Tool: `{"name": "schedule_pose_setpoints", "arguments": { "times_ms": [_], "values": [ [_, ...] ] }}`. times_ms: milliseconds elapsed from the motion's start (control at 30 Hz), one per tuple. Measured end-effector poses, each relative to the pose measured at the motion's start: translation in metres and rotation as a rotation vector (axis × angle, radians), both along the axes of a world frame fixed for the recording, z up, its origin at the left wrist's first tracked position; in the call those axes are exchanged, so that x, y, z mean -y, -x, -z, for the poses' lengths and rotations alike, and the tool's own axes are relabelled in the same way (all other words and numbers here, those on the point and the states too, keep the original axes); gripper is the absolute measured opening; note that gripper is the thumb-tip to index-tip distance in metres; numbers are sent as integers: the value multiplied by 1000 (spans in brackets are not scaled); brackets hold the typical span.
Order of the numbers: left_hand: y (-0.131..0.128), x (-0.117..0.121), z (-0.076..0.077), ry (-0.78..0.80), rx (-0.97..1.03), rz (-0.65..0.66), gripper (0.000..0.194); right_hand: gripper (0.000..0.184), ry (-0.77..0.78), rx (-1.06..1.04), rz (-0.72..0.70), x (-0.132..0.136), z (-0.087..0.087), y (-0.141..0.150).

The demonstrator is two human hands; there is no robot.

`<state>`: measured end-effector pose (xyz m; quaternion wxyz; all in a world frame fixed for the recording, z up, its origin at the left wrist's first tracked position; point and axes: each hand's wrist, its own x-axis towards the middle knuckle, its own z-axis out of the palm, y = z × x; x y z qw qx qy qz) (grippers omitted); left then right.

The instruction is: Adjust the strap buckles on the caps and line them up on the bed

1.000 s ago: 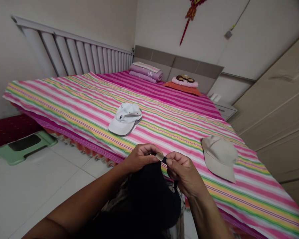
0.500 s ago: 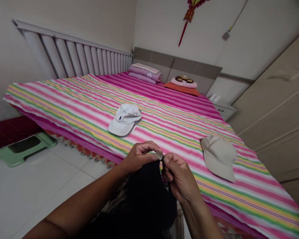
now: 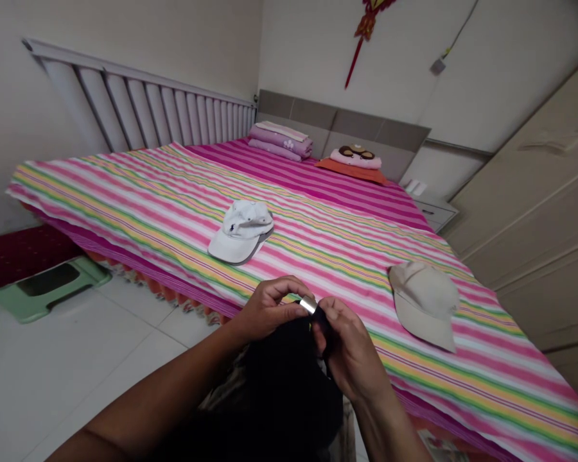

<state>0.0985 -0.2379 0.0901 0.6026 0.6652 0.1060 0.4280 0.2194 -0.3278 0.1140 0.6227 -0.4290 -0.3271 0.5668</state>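
Note:
My left hand (image 3: 268, 309) and my right hand (image 3: 347, 350) meet in front of me over a black cap (image 3: 289, 378). Both pinch the cap's strap at a small metal buckle (image 3: 308, 304), left fingers on the left of it, right fingers on the right. The cap hangs below my hands at the near edge of the bed (image 3: 139, 186). A white cap (image 3: 242, 230) lies on the striped sheet ahead of my left hand. A beige cap (image 3: 424, 301) lies on the sheet to the right of my right hand.
Folded purple bedding (image 3: 282, 139) and an orange pillow with a pink stuffed toy (image 3: 356, 156) sit by the headboard. A green stool (image 3: 48, 282) stands on the white tiled floor at left. A nightstand (image 3: 433, 208) and wardrobe (image 3: 539, 212) stand at right.
My right hand has slid slightly left and down along the strap toward the buckle. The buckle has tilted and catches more light. The caps on the bed have not moved.

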Motion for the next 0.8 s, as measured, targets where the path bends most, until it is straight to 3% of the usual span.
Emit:
{"name": "schedule_pose_setpoints", "arguments": {
  "times_ms": [233,433,800],
  "values": [
    [0,-1,-2,-38,-78,49,21,19,18,78,-8,1,3,-3],
    [3,-3,1,27,-79,90,23,18,23,117,-96,4,1,-12],
    [0,-5,3,32,-85,203,24,21,42,132,-98,3,5,-13]
  ]
}}
